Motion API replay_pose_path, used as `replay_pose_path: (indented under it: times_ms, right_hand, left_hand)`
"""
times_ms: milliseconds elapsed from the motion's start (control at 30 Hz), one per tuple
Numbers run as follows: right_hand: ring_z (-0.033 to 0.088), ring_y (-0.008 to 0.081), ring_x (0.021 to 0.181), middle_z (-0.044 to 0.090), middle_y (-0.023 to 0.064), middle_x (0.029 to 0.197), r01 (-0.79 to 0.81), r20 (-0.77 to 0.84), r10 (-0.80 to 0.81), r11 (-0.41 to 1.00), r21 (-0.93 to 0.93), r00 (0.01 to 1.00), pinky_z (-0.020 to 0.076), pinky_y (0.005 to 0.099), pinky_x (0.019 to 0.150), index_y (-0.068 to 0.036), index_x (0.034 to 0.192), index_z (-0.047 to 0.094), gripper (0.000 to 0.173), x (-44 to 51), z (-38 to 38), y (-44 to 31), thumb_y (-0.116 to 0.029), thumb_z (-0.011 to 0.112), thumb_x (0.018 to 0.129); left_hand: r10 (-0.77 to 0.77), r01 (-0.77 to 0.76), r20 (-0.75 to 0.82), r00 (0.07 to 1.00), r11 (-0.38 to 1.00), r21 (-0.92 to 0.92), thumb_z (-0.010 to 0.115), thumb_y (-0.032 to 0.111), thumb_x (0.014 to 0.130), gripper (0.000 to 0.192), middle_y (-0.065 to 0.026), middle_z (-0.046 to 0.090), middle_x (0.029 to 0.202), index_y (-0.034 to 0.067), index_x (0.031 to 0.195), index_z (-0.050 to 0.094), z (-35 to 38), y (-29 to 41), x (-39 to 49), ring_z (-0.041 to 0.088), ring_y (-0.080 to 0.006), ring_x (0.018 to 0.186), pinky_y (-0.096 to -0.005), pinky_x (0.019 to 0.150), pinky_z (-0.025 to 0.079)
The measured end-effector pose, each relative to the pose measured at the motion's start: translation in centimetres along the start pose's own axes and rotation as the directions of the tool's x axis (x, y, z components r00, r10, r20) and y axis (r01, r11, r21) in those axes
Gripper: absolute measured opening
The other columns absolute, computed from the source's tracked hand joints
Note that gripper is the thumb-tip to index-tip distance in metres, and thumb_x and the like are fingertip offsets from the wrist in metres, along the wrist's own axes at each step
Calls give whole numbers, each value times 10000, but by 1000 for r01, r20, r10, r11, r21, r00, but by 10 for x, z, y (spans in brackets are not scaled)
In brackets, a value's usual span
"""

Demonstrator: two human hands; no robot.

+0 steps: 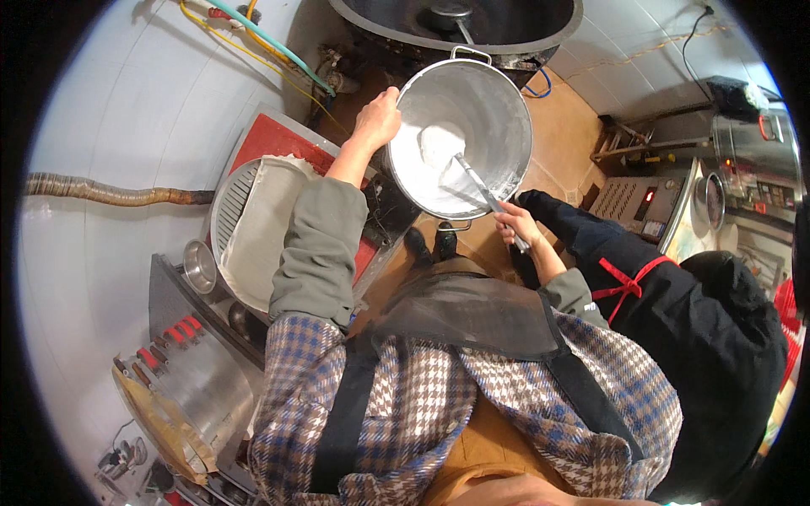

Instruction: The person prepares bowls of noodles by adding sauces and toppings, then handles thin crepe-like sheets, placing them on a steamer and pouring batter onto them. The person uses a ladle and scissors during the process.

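Before me is a deep metal stockpot (490,101) with a loop handle on its far side and another on its near side. Its bottom holds a white substance (411,161), and pale residue coats the inner wall. My left hand (380,118) grips the rim on the left side. In my right hand (517,224) is the long handle of a metal ladle (479,186), slanting over the near right part of the pot. The ladle's bowl end lies in the pot, covered by or full of white material; I cannot tell which.
A large dark wok (405,16) with a ladle stands beyond the pot. At left, a cloth-draped round steamer (272,221) rests on a red surface, near a metal bowl (199,265). Close on my right is a person in black (690,329), beside a metal cabinet (633,202).
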State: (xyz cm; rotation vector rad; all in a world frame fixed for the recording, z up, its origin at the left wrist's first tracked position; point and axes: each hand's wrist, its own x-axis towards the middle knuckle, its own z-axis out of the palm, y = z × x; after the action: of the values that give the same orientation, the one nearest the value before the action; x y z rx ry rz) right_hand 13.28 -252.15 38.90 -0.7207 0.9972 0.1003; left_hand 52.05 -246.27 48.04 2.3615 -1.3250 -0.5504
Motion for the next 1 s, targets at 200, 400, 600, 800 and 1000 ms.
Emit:
replay_pose_path:
  times_ms: [200, 400, 600, 800, 1000]
  right_hand:
    - [346, 38, 426, 463, 3, 687, 33, 66, -37, 997, 65, 997, 304, 185, 366, -142, 1470, 340, 553, -57, 22, -21, -113, 534, 953]
    - [348, 30, 414, 454, 3, 686, 100, 81, -99, 995, -3, 992, 305, 175, 353, -105, 1464, 336, 537, -95, 71, -51, -109, 519, 959]
    - [365, 28, 432, 455, 14, 741, 32, 97, -35, 999, 35, 995, 314, 173, 360, -101, 1447, 360, 498, -114, 102, -64, -107, 491, 966]
    - [349, 14, 424, 443, -5, 690, -6, 108, -4, 996, 93, 994, 281, 157, 333, -95, 1330, 470, 361, -117, 119, -52, -99, 496, 969]
    - [336, 2, 424, 437, -2, 713, -10, 138, -3, 996, 91, 990, 269, 138, 334, -68, 1344, 439, 372, -120, 124, -40, -99, 485, 976]
  left_hand:
    - [-90, 89, 12, 996, 993, 84, 505, 109, 884, 221, -208, 598, 1145, 63, 1099, 485, -18, -43, 30, 574, -414, 1074, -517, 872, 463]
    - [-164, 164, -2, 986, 985, 47, 457, 123, 902, 230, -214, 609, 1134, 69, 1121, 502, 6, -82, 34, 585, -415, 1067, -516, 879, 472]
    - [-196, 135, -237, 951, 959, -250, 551, 163, 891, 383, -199, 599, 1159, 100, 1269, 528, 25, -108, -10, 578, -380, 1087, -455, 904, 473]
    - [-207, 102, 63, 976, 186, -977, 578, 174, 960, 333, -42, 637, 1007, 21, 1252, 528, 84, -139, -286, 612, -138, 885, -295, 778, 504]
    - [-249, 114, 535, 807, -823, -557, 629, 213, 915, 386, -163, 596, 1178, 47, 1252, 537, 212, -209, -575, 595, -308, 1071, -400, 934, 499]
